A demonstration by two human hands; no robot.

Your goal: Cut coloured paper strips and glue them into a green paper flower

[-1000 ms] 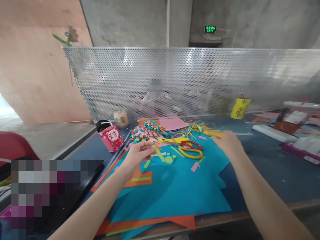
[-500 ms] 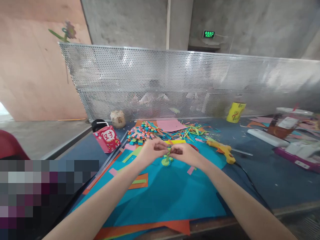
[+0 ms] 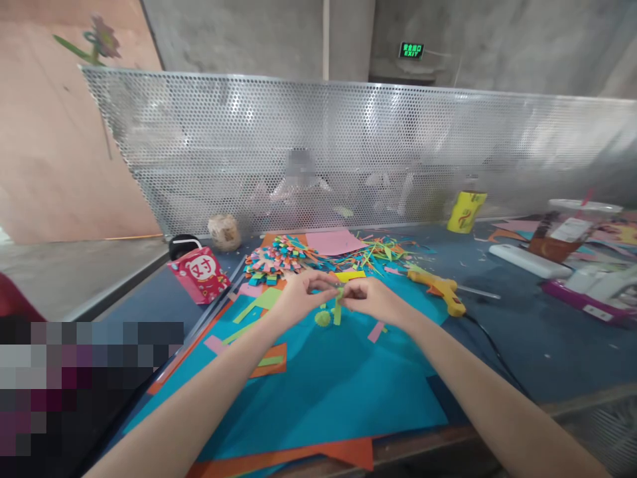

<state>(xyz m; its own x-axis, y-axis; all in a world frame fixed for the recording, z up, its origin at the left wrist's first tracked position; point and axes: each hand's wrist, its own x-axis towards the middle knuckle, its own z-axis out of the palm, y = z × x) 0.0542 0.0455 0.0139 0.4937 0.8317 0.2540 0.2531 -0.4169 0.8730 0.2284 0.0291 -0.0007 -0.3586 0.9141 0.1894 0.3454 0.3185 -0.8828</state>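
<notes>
Though in hands [image 3: 304,296] [image 3: 372,299], strip [image 3: 338,314] part-hidden.

I am receiving soft, diffuse light over the feed; the perforated metal screen [image 3: 249,126] is throwing back glints and the exit sign [image 3: 411,50] is glowing green. Faint shadows are darkening the blue paper [image 3: 338,392], the green paper strip [image 3: 338,314] is blurring slightly, wide-angle distortion is stretching the edges, and mosaic is masking the lower left.

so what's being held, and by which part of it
The left hand and right hand hold a lime-green paper strip near its upper end.
</notes>
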